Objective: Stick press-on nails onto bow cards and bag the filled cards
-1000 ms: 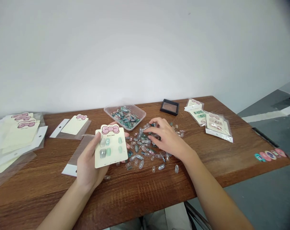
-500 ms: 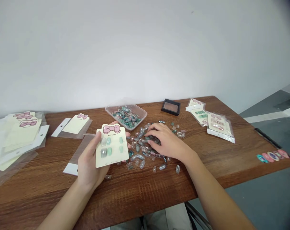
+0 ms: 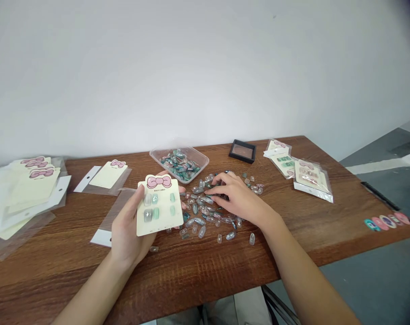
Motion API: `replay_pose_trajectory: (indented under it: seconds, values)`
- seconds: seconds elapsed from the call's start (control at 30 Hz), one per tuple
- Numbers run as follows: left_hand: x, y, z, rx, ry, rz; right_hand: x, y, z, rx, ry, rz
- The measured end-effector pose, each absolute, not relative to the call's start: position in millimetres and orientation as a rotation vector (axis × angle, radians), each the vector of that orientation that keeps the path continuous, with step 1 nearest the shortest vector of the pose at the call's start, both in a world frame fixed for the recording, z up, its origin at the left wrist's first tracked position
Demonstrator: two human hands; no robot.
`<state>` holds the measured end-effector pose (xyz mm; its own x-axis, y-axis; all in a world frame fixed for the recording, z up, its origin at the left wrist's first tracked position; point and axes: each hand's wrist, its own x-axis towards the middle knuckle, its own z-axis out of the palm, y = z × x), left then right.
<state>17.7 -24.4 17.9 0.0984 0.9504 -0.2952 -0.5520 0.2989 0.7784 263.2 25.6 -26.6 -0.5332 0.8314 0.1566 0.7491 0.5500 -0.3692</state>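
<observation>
My left hand (image 3: 128,225) grips a cream backing card (image 3: 160,229) with a pink bow printed on top, thumb along its left edge. Several press-on nails are fixed to the card in two columns, silvery and mint green ones (image 3: 156,213). My right hand (image 3: 237,196) is over a loose pile of press-on nails (image 3: 198,221) in clear, pink and teal shades. Its fingers are bent and apart, with the tips down among the nails. Whether a fingertip touches any one nail is too small to make out.
Behind the pile stands a clear plastic tub (image 3: 205,164) of more nails, with a black frame box (image 3: 242,151) to its right. Blank cards and clear sleeves (image 3: 32,194) lie at left, another card (image 3: 108,175) nearer. Filled packets (image 3: 311,178) and round stickers (image 3: 387,221) are at right.
My right hand's fingers have shifted slightly within the pile of nails. The left hand still holds the card in nearly the same place.
</observation>
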Motion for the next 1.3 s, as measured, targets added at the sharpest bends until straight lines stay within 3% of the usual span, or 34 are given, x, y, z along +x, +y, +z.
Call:
replay_pose_trajectory:
  seconds: [0.43,0.83,1.3]
  values:
    - [14.9,-22.1,9.1,0.561,0.861,1.200,259.8,30.2,-30.2,-1.370,-2.406,0.239]
    - [13.8,-21.3,8.2,0.563,0.838,1.215,264.3,23.8,-18.1,-1.324,-2.461,0.455]
    - [14.0,-19.8,9.2,0.552,0.863,1.226,259.0,25.1,-25.3,-1.320,-2.450,0.355]
